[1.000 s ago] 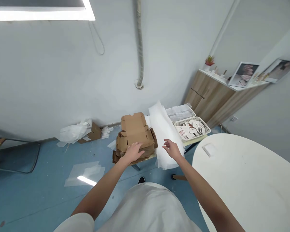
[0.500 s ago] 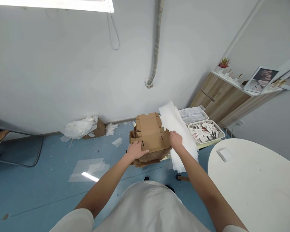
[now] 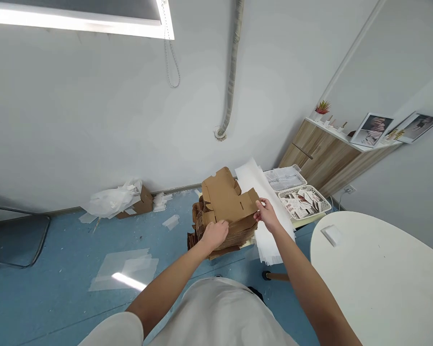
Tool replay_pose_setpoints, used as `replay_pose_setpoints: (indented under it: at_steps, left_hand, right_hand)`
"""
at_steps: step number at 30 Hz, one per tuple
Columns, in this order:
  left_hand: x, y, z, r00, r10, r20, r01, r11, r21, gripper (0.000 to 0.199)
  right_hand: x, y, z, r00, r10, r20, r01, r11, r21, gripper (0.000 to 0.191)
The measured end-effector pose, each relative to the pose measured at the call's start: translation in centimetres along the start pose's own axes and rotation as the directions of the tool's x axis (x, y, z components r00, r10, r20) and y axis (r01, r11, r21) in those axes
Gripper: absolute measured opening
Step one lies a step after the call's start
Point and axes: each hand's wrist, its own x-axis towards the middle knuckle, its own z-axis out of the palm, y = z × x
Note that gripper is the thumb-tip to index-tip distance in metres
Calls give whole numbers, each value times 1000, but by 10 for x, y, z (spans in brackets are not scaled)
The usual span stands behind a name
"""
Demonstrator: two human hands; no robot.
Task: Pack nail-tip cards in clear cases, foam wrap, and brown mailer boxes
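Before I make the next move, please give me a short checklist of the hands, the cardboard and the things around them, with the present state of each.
1. Left hand at the near edge of the top cardboard piece: ok.
2. Right hand has its grip on the flap at the right: ok.
3. Top piece lined up with the cardboard stack: not ok, it lies turned at an angle.
4. Only one piece between the fingers: cannot tell, the layers are too close together.
5. Right hand not touching the white sheets: cannot tell, it shows in front of them.
6. Basket of printed papers upright: ok.
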Motion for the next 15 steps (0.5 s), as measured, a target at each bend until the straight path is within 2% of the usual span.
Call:
replay_pose_setpoints:
  at_steps: [3,8,12,13,15]
  left_hand:
    - [1,-1,0,996,-11,-83,15,999,43,31]
    - [2,-4,2,987,40,-156,-41,999,-3,28]
    - [0,-9,-1,977,22,-212,-48,992,-115,21]
    - [-1,-10,-2,971,-14,-240,-21,990,-142,27]
    - [-3,-14,-4,945,-137,-299,79,977,-197,54]
  right_hand:
    - [-5,0,2,994,28,106,-31,999,28,40]
    - [3,-13,17,986,66,155,-43,988,-146,34]
    - [8,-29,30,975,23,223,36,965,-260,24]
    - [7,-31,31,974,-9,225,70,961,-267,23]
    - [4,-34,31,976,-60,209,109,966,-233,23]
